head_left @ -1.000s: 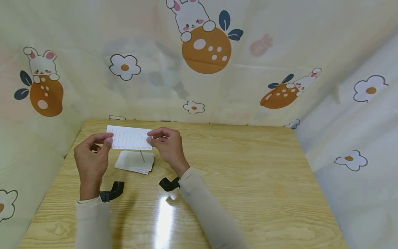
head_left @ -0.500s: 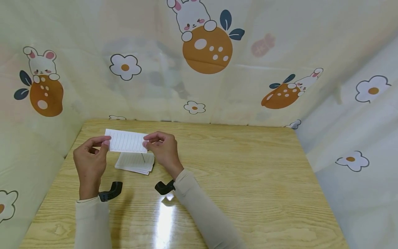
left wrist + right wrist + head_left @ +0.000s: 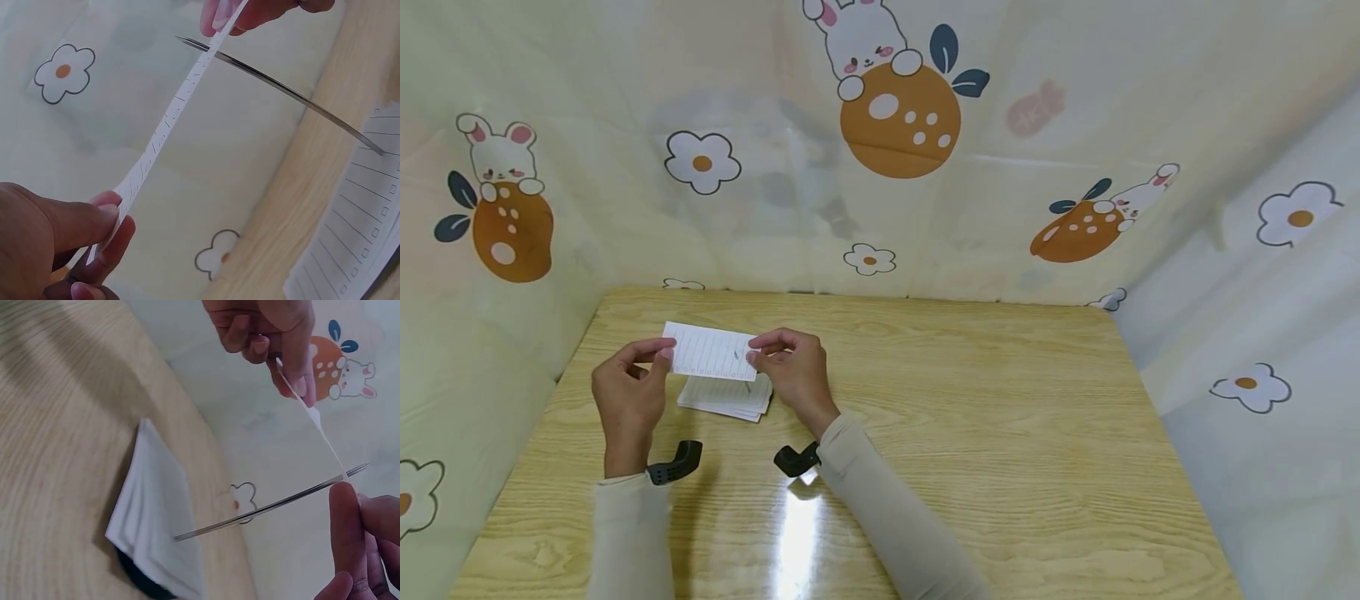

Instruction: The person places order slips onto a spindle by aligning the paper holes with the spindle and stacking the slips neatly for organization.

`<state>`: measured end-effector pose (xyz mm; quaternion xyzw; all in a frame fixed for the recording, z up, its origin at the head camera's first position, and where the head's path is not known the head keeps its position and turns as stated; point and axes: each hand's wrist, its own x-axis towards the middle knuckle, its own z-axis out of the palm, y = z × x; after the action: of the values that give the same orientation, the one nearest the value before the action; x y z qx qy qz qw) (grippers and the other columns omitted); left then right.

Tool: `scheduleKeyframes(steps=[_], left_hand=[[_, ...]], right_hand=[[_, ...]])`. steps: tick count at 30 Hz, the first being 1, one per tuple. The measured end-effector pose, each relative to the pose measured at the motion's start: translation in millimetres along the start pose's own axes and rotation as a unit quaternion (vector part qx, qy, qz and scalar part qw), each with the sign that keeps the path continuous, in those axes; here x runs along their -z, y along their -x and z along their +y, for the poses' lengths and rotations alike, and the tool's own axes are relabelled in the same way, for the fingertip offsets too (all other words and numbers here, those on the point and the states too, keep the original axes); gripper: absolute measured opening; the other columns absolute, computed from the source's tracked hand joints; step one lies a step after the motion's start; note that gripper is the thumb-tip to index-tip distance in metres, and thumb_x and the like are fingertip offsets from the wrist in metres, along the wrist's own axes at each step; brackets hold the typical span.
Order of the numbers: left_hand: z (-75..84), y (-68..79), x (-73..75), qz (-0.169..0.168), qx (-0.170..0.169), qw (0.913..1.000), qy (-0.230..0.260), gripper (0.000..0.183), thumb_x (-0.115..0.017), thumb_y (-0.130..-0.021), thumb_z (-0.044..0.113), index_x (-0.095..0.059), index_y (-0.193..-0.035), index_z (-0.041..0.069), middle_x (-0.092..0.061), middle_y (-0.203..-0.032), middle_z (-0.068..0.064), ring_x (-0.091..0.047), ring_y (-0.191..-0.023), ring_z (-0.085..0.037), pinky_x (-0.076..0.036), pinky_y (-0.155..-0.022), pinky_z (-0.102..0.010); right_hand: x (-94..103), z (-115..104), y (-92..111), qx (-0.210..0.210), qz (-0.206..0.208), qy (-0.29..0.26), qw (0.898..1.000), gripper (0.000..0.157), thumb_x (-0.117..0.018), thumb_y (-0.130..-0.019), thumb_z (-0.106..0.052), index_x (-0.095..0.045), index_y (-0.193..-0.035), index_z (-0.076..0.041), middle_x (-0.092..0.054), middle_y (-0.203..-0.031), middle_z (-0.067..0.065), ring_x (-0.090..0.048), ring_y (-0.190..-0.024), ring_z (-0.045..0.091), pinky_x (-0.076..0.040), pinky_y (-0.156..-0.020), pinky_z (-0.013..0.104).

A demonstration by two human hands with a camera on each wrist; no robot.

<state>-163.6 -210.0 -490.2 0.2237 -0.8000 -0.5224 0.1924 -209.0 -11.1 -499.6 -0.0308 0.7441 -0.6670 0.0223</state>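
Observation:
A lined white paper slip point(image 3: 707, 350) is stretched between my two hands. My left hand point(image 3: 632, 392) pinches its left end between thumb and fingers; my right hand point(image 3: 797, 371) pinches the right end. Near that right end, the pointed tip of a thin metal paper spike point(image 3: 281, 87) pokes through the slip. Several similar slips form a stack point(image 3: 718, 400) low on the spike, below the held one. In the right wrist view, a dark round base point(image 3: 139, 575) shows partly under the stack; the stack hides the rest.
The wood-grain table point(image 3: 985, 433) extends to the right and front. A patterned curtain point(image 3: 760, 225) stands along its back and sides. Black wrist cameras point(image 3: 677, 464) jut inward from both wrists, above the table.
Both hands have lowered the slip toward the stack. The spike's tip, behind the slip before, now shows through it near the right end. Both hands keep their pinch.

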Motion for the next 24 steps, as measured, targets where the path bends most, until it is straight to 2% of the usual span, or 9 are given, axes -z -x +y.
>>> scheduleKeyframes(steps=[5, 11, 24], left_hand=[[-4.4, 0.0, -4.5, -0.004, 0.012, 0.9999, -0.01, 0.02, -0.07, -0.103, 0.021, -0.081, -0.116, 0.01, -0.062, -0.092, 0.013, -0.049, -0.075, -0.014, -0.037, -0.062, -0.024], [-10.8, -1.6, -7.9, -0.011, 0.018, 0.9997, -0.014, 0.02, -0.071, -0.102, 0.02, -0.081, -0.115, 0.009, -0.062, -0.092, 0.008, -0.05, -0.074, -0.013, -0.039, -0.061, -0.023], [-33.8, -4.3, -11.8, -0.028, 0.017, 0.9982, -0.05, 0.018, -0.072, -0.101, 0.019, -0.082, -0.113, 0.01, -0.068, -0.095, -0.001, -0.053, -0.074, -0.009, -0.042, -0.057, -0.021]], right_hand=[[-0.3, 9, 2, -0.004, 0.004, 0.017, 1.0, 0.012, -0.087, -0.088, -0.008, -0.083, -0.091, -0.02, -0.072, -0.088, -0.002, -0.067, -0.074, 0.009, -0.056, -0.068, 0.025], [-0.7, 17, 4, -0.002, 0.006, 0.035, 0.999, 0.011, -0.087, -0.088, -0.011, -0.083, -0.091, -0.021, -0.073, -0.088, -0.003, -0.067, -0.075, 0.008, -0.055, -0.069, 0.026], [-6.9, 34, 4, -0.012, 0.01, 0.064, 0.998, 0.013, -0.087, -0.085, -0.008, -0.082, -0.089, -0.019, -0.071, -0.083, -0.005, -0.065, -0.069, 0.003, -0.053, -0.066, 0.021]])
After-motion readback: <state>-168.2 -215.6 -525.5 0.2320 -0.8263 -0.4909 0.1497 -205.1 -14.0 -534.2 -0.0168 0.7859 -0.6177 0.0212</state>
